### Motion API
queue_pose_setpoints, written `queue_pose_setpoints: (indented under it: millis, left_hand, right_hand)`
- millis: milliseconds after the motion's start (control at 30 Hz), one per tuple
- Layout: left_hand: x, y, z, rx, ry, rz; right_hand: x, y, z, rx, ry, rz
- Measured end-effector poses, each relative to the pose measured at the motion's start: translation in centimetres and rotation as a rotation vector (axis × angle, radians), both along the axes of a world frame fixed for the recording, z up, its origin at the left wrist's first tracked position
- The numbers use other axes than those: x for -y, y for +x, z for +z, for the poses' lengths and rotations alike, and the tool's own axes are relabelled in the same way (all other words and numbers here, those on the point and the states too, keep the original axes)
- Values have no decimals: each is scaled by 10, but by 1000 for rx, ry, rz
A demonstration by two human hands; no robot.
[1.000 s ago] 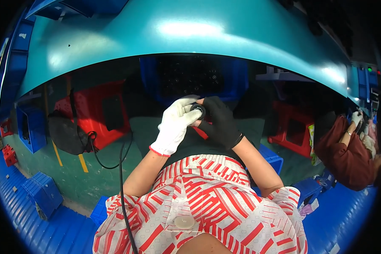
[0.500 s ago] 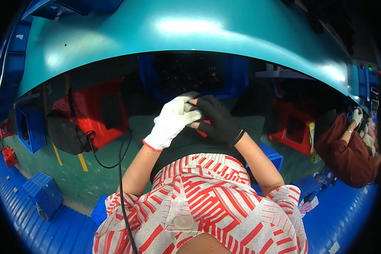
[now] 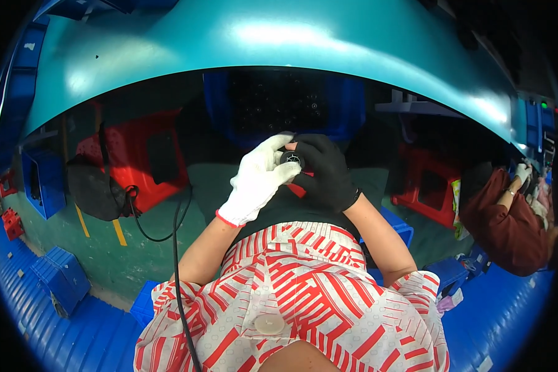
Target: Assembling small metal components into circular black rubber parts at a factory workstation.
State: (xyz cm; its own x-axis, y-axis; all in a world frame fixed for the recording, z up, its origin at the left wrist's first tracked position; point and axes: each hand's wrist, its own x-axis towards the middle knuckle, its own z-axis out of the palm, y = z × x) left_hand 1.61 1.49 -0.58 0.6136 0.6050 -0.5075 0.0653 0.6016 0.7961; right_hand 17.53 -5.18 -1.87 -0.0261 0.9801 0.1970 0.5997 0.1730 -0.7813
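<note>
L hand (image 3: 257, 177), R hand (image 3: 326, 170), both gripping blk round part (image 3: 293, 160), btwn them

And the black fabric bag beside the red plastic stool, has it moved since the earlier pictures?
No. The black fabric bag keeps its place relative to the yellow floor stripe; only the whole view shifts slightly.
</note>
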Motion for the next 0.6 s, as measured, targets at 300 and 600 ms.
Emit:
queue_pose_setpoints:
  millis: [300, 600]
  left_hand:
    - [-8, -2, 0, -43, 36, -92]
    - [-18, -5, 4, 52, -52, -105]
  right_hand:
    - [7, -7, -4, 43, -15, -77]
    - [3, 1, -9, -167, -104, 38]
